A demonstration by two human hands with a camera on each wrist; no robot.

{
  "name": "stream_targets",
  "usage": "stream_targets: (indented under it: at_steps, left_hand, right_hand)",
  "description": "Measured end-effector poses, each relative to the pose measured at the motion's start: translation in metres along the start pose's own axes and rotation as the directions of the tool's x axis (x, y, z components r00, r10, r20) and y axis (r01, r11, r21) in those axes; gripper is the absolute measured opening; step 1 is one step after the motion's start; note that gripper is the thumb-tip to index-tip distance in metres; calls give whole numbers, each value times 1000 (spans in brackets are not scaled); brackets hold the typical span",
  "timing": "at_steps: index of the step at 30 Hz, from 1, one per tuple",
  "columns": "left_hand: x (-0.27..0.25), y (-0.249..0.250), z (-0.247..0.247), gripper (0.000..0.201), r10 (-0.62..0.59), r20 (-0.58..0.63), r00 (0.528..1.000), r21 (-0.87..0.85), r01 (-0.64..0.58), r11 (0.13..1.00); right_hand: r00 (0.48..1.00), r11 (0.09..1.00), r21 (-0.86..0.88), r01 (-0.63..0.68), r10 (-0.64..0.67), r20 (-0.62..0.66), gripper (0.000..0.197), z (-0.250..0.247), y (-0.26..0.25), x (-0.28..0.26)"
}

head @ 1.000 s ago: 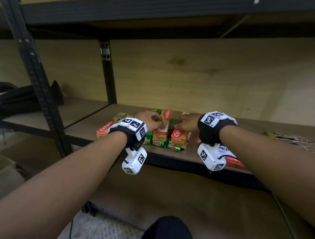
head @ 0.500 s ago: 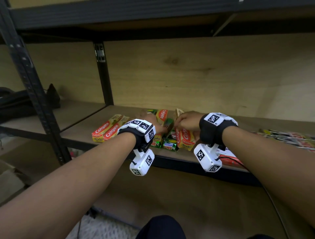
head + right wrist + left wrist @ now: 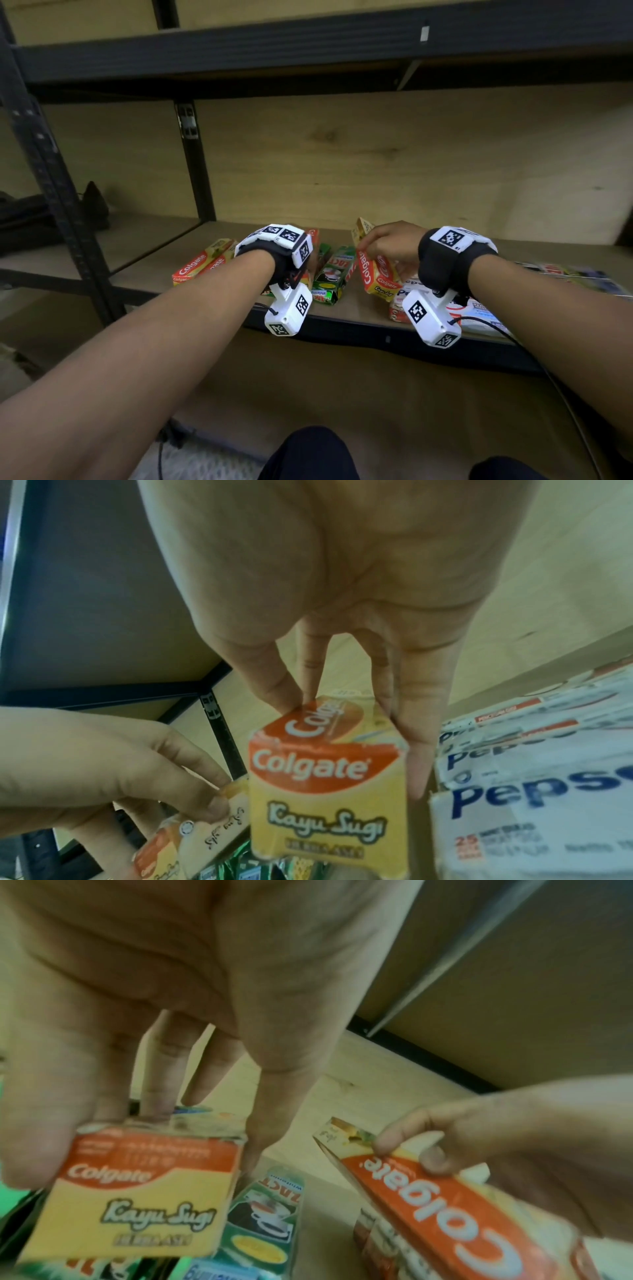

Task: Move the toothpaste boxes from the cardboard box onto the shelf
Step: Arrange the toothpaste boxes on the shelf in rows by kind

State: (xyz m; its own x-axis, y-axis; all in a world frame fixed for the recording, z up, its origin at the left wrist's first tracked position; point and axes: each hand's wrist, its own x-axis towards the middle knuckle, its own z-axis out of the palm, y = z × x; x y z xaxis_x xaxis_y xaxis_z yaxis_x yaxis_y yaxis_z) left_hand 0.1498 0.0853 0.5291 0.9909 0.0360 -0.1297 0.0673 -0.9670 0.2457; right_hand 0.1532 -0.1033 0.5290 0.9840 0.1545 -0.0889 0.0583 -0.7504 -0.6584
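Note:
On the wooden shelf (image 3: pixel 342 310) lie several toothpaste boxes. My left hand (image 3: pixel 137 1118) grips the end of a red and yellow Colgate box (image 3: pixel 137 1199); in the head view the wrist band mostly hides this hand. My right hand (image 3: pixel 376 241) grips a second Colgate box (image 3: pixel 375 270), tilted up on its long edge just right of centre; the same box (image 3: pixel 325 777) fills the right wrist view. Green boxes (image 3: pixel 334 274) lie flat between the two hands. Two more Colgate boxes (image 3: pixel 202 263) lie at the left. The cardboard box is out of view.
White Pepsodent boxes (image 3: pixel 407 296) are stacked under my right wrist near the shelf's front edge. Flat packs (image 3: pixel 575 274) lie further right. A black upright post (image 3: pixel 195 164) stands at the back left. The upper shelf beam (image 3: pixel 308 44) hangs overhead.
My hands have drawn apart, each with a Colgate box. The right one has tipped its box onto its edge and shifted right, which uncovers the green boxes.

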Motion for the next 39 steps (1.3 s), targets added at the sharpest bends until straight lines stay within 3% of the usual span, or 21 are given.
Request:
stream_targets:
  at_steps: [4,8,11,17,20,22,24,27,31,33,35,39]
  left_hand:
    - [-9,-7,-10,44,-10,39,999,-127,15,992]
    - [-10,-23,-26,20,13,-61,998,-200,-25,979]
    - [-9,-46,-42,24,-38,-79,996,-251,17,968]
    - [7,-114,-63,32,-176,-179,968,-113,157,981]
    - [38,-157,-65,24,-233,-187,954,2,238,971]
    - [56,-181,-56,26,-263,-153,953,4,267,964]
    - [68,-207,-48,11,-296,-113,948,37,302,953]
    - [67,-231,-42,8,-321,-126,939,1,324,946]
    - [65,-244,-38,34,-329,-152,932,-38,327,944]
    - [52,-239,-40,51,-335,-185,924,-156,309,938]
    - [40,-232,-41,51,-318,-189,929,-239,271,932]
    - [43,-235,-37,47,-245,-180,953,-340,173,924]
  right_hand:
    - [1000,1000,16,7,-7,-11,28,-1,-1,-3]
    - [1000,997,72,15,-13,-29,26,8,-12,3]
    - [999,991,130,34,-30,-35,21,23,-27,9]
    - [991,974,185,132,-129,-32,15,60,-69,22]
    - [989,961,233,146,-149,-6,17,80,-95,28]
    - [987,959,239,151,-158,10,17,94,-109,34]
    - [983,960,217,177,-185,18,18,108,-124,42]
    - [980,953,241,185,-198,31,18,131,-144,55]
    - [981,964,201,174,-187,50,19,162,-167,74]
    - [978,977,115,179,-190,85,27,174,-175,86]
    - [976,981,64,182,-188,108,29,183,-179,95]
    - [968,966,186,178,-206,141,38,191,-182,113]
